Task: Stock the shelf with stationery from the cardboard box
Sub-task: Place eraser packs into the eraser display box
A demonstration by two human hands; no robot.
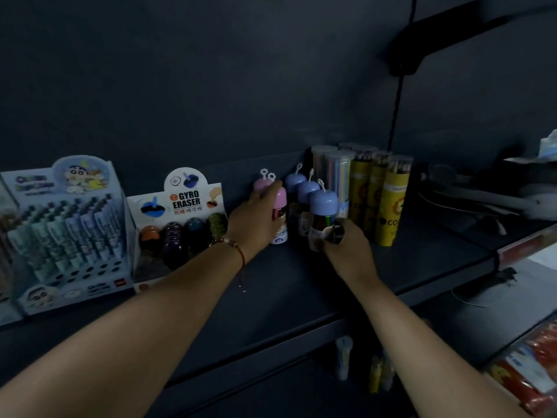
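On the dark shelf stands a cluster of small capsule-shaped tubes with loops on top. My left hand grips a pink-capped tube that stands on the shelf, with another pink-capped tube behind it. My right hand holds the lower part of a blue-capped tube at the front of a row; two more blue-capped tubes stand behind it. The cardboard box is not in view.
Tall yellow pencil tubes and clear tubes stand right of the cluster. A Gyro Eraser display and a pen display stand at the left. A lower shelf holds more tubes; red packets lie at the right.
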